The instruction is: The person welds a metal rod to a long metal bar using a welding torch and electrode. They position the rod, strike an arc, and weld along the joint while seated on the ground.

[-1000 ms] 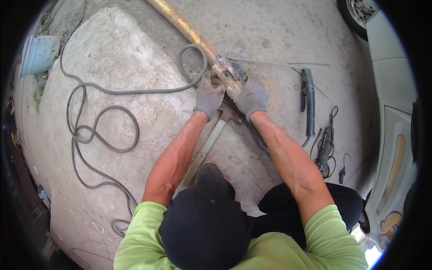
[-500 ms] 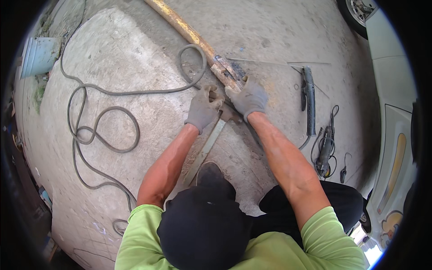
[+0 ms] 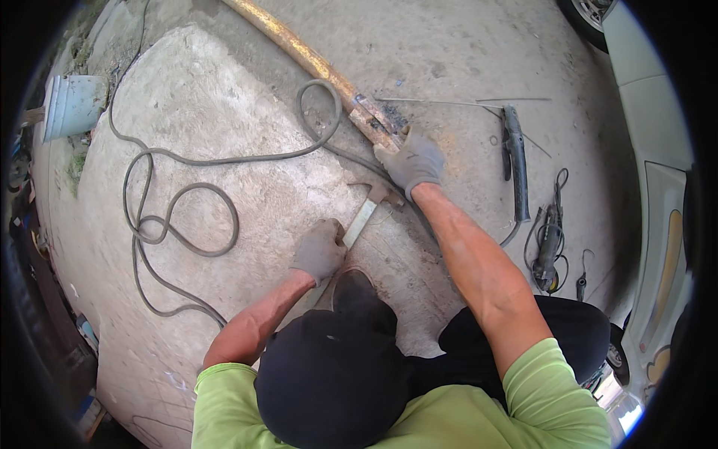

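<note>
My left hand [image 3: 319,251], in a grey glove, is closed around the handle of a hammer [image 3: 360,224] on the concrete floor. The hammer has a pale, flat-looking handle and a brown rusty head beyond my hand. My right hand [image 3: 415,161], also gloved, grips the near end of a rusty pipe [image 3: 303,54] with yellowish patches. Its fingers wrap the end, and the fingertips are partly hidden. Just beyond that hand a dark slot shows in the pipe, beside dark debris on the floor.
A grey cable [image 3: 224,161] loops across the left floor and passes under the pipe end. To the right lie a black electrode holder [image 3: 514,161], thin rods [image 3: 434,101] and a corded power tool [image 3: 550,247]. A light-blue bucket [image 3: 75,107] stands far left; a pale vehicle [image 3: 651,120] borders the right.
My left hand has left the pipe end, come back toward me and closed on the hammer's handle. The right hand stays on the pipe.
</note>
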A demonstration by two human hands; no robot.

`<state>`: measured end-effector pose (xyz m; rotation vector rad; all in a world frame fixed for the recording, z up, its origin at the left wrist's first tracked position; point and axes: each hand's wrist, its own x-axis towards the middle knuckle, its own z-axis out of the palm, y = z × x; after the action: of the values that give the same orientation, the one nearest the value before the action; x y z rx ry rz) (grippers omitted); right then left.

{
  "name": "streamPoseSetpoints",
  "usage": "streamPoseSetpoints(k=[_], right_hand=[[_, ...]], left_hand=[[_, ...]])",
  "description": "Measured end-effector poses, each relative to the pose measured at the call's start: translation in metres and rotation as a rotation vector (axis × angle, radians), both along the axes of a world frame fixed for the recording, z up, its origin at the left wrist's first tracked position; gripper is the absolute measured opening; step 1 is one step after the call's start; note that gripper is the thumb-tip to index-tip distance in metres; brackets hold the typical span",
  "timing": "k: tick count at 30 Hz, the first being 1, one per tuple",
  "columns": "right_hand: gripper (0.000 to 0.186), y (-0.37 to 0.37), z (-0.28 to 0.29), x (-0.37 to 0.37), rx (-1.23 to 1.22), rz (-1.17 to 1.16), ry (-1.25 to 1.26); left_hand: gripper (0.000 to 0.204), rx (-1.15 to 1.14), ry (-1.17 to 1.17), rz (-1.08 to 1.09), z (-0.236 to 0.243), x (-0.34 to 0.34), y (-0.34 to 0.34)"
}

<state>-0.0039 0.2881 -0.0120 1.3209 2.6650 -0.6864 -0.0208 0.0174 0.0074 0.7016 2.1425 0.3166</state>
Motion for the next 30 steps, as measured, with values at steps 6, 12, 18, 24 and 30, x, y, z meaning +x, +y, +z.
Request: streamPoseSetpoints(k=[6,12,18,24,30], right_hand=[[0.074,0.007,-0.006,0.006,-0.038,-0.005,0.006],[0.076,0.002,-0.008,0.005,-0.007,0.001,0.05],[0.076,0.004,-0.007,0.006,-0.025,-0.001,0.05],[0.074,0.006,-0.005,0.007,-0.058,-0.013,0.058],[0.075,0.008,-0.013,0.008,-0.081,0.016,0.084]], left_hand=[[0.049,-0.042,0.091,-0.182,0.04,0.001,-0.005],[0.049,-0.06,0.108,-0.07,0.014,0.021,-0.011],[0.04,-0.108,-0.31,0.114,0.032,-0.022,-0.017],[0.039,0.031,-0.126,0.143,0.045,-0.034,-0.058],[0.061,0.141,-0.069,0.208,0.047,-0.067,-0.037]])
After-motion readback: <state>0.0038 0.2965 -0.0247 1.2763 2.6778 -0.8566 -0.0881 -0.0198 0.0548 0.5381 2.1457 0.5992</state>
